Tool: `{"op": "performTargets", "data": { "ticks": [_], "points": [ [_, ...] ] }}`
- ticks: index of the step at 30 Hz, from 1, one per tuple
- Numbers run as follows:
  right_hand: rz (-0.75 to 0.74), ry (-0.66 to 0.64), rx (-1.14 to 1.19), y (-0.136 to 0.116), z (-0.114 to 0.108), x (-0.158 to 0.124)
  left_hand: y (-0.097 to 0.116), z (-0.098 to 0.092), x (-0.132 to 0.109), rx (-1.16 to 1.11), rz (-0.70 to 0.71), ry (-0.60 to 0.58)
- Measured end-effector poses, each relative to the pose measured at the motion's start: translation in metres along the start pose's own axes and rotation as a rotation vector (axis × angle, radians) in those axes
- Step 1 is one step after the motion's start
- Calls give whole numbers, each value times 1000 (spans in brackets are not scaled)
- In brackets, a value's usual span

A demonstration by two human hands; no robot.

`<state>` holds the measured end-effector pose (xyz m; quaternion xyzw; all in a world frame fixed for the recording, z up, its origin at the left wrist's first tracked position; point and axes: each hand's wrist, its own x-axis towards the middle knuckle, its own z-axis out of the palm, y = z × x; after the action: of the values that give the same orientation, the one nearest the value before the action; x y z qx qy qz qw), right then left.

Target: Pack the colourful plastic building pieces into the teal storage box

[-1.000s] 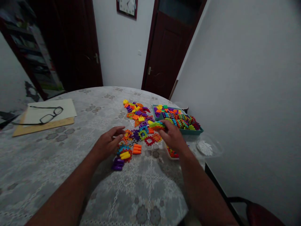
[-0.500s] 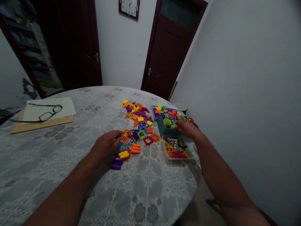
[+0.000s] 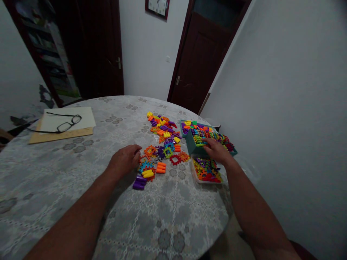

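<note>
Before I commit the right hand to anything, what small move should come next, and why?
I'd probably draw the right hand back from the teal bin toward the orange block: it is at the packed pieces in the bin, though any grip is hidden, while the orange block lies loose on the table, near the left hand.

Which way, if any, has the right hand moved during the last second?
Yes, rightward, judged against the teal box: the right hand was nearer the loose pieces, and now it is at the box.
</note>
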<state>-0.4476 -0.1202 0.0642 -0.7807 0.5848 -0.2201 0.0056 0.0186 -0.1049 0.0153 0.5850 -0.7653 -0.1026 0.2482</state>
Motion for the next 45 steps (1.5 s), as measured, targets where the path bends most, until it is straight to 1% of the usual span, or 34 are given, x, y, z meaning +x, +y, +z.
{"op": "performTargets", "data": {
  "ticks": [2,7,9,12,14,16,18,20,22,24,26,28,31,34,37,39,40,42,45],
  "points": [
    [-5,12,-8,0,3,-1,0,0,0,-15,-8,13],
    [-42,95,-73,6,5,-8,0,-1,-2,-16,-44,32],
    [-46,100,-99,9,6,-11,1,-1,-3,-34,-58,41],
    [-77,110,-114,4,8,-15,0,0,-3,-81,-76,49],
    [-105,167,-118,-9,8,-18,-1,1,-3,-111,-74,38],
    [-127,220,-116,-28,7,-22,-1,2,-4,-135,-60,13],
    [-150,230,-94,-54,7,-26,-2,3,-4,-140,-27,-26],
    [-178,208,-41,-85,9,-30,-2,4,-5,-143,11,-64],
    [-218,147,48,-117,16,-36,-2,5,-6,-153,67,-104],
    [-295,25,169,-146,29,-42,-2,6,-8,-180,109,-147],
    [-360,-79,256,-170,48,-46,-1,6,-9,-213,128,-181],
    [-357,-137,258,-187,70,-47,0,5,-11,-215,137,-202],
    [-297,-183,157,-197,102,-43,-1,3,-11,-177,186,-235],
    [-273,-170,103,-194,121,-41,-3,3,-10,-164,223,-259],
    [-269,-38,200,-191,123,-45,-6,4,-9,-102,262,-290],
    [-287,60,302,-196,119,-51,-8,6,-9,-55,291,-310],
    [-307,83,343,-201,117,-54,-9,7,-8,-41,298,-316],
    [-366,62,378,-213,116,-60,-10,8,-8,-28,297,-323],
    [-430,-25,315,-228,122,-62,-10,9,-7,-16,279,-321]
  ]
}}
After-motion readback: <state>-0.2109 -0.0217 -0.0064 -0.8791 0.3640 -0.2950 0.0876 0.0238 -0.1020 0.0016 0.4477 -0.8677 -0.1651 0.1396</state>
